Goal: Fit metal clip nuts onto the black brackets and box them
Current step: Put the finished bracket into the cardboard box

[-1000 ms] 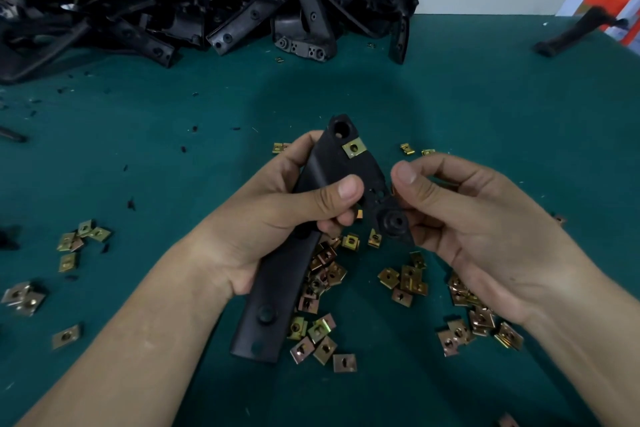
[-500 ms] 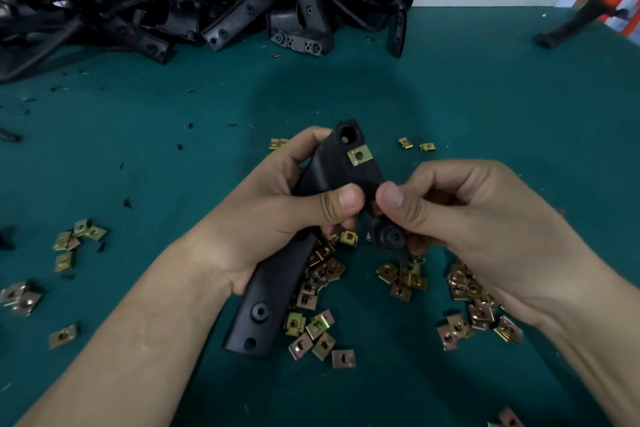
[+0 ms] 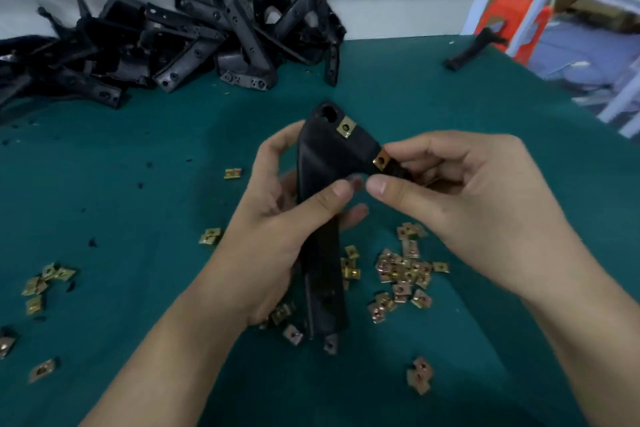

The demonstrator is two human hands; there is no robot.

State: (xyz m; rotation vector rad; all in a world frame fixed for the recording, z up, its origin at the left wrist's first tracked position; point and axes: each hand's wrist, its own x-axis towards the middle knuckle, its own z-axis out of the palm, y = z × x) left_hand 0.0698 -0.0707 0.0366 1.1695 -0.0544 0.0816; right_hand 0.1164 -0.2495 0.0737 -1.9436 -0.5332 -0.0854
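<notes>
I hold a long black bracket upright over the green table. My left hand is wrapped around its middle, thumb across the front. One brass clip nut sits on the bracket's upper edge near the round hole. My right hand pinches the bracket's right tip, where a second brass clip nut sits between forefinger and thumb. Loose clip nuts lie scattered on the table below my hands.
A heap of black brackets lies along the back wall at the left. A single black bracket rests at the back right edge. More clip nuts lie at the left. The green table ends at the right beside an orange stool.
The bracket has been turned more upright and lifted. My right hand has moved up to the bracket's right tip, where a second clip nut now shows. The view has shifted right.
</notes>
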